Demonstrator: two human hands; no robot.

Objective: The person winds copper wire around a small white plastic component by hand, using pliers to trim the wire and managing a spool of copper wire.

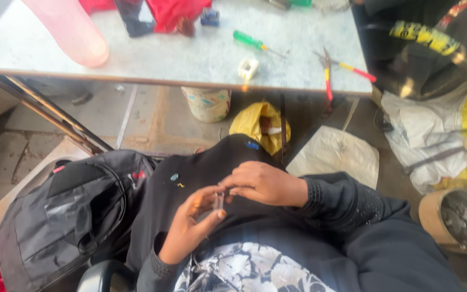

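Both hands work a small clear part over the lap.

The left hand [190,224] pinches the small clear part [219,201] between thumb and fingertips above the black-clothed lap [201,167]; the right hand [263,184] closes its fingertips on the part's top. The screwdriver [255,43] and pliers [333,70] lie well apart on the table [163,59]. Fine fitting seems underway; steady, precise finger pressure is needed.

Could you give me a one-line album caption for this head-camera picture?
Seated at a grey table, left hand and right hand pinch a small clear part over a dark lap.
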